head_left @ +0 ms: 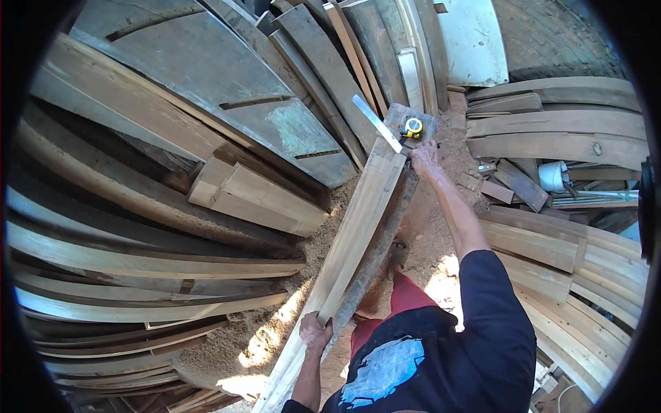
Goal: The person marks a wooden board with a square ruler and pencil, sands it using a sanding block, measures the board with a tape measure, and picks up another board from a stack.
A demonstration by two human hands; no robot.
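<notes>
A long pale wooden board (361,224) lies lengthwise on a narrow, worn plank bench (384,246). My left hand (315,332) is closed around the board's near end, with the fingers over its top edge. At the far end, my right hand (425,160) grips the dark stock of a try square (377,125), partly hidden by the fingers. Its silver blade reaches out to the left across the board's end. Just beyond my right hand, a yellow and black tape measure (412,127) rests on the bench top.
Stacked planks (158,258) crowd the left side, and a thick beam (265,199) juts toward the bench. Boards (330,62) lean at the back. On the right are more timber (558,134), offcuts (521,184) and a white bucket (551,176). Sawdust (275,323) covers the ground.
</notes>
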